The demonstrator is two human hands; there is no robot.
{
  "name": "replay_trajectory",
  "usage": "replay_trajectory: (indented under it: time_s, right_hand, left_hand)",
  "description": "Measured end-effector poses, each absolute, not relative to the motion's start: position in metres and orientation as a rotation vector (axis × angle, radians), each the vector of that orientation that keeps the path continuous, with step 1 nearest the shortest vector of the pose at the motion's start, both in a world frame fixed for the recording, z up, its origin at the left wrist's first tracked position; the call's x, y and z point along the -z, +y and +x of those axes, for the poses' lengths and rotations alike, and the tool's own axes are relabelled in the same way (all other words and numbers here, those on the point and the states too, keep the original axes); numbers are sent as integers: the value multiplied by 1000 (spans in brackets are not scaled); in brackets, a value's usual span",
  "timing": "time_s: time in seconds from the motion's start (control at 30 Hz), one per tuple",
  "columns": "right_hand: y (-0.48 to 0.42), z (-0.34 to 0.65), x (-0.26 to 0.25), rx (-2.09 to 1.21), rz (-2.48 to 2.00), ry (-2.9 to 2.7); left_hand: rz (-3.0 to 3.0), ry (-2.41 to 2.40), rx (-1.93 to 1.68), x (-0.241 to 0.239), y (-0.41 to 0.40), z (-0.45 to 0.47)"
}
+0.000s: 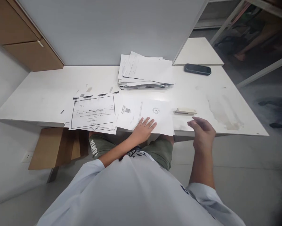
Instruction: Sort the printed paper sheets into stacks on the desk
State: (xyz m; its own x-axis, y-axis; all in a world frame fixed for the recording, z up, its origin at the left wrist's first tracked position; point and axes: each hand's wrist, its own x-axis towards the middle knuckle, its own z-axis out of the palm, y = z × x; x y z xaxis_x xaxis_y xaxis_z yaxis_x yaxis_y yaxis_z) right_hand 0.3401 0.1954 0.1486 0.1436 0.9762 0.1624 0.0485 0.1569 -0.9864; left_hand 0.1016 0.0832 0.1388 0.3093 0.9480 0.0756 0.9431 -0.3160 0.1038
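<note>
My left hand (pixel 144 129) lies flat, fingers spread, on a white printed sheet (pixel 163 121) with a round stamp and a QR code, which overhangs the desk's front edge. Just past the desk edge on the right hovers my right hand (pixel 204 133), its thumb and fingers pinched together; whatever may be between them is too small to make out. A slim cream-coloured object (pixel 185 110), shaped like a small stapler, rests on the desk near those fingertips, apart from them. To the left, several printed sheets (pixel 93 111) with black-bordered tables lie overlapping.
A thick stack of papers (pixel 147 70) sits at the back of the white desk (pixel 46 94), against a grey panel (pixel 112 31). A dark phone-like device (pixel 197 69) lies at the back right. Cardboard boxes (pixel 46 147) stand under the desk at left. Another person's arm (pixel 256 44) shows at upper right.
</note>
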Motion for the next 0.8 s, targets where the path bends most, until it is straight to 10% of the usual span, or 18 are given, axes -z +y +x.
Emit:
replay_trajectory:
  time_s: [0.27,0.8]
  right_hand:
    - [246,326,-113,-333,-1135,-1863]
    - [239,326,-106,-205,-1208,-2055]
  left_hand:
    - [2489,1902,-190,-139,94,109]
    - [2526,1824,-222,-139,122,132]
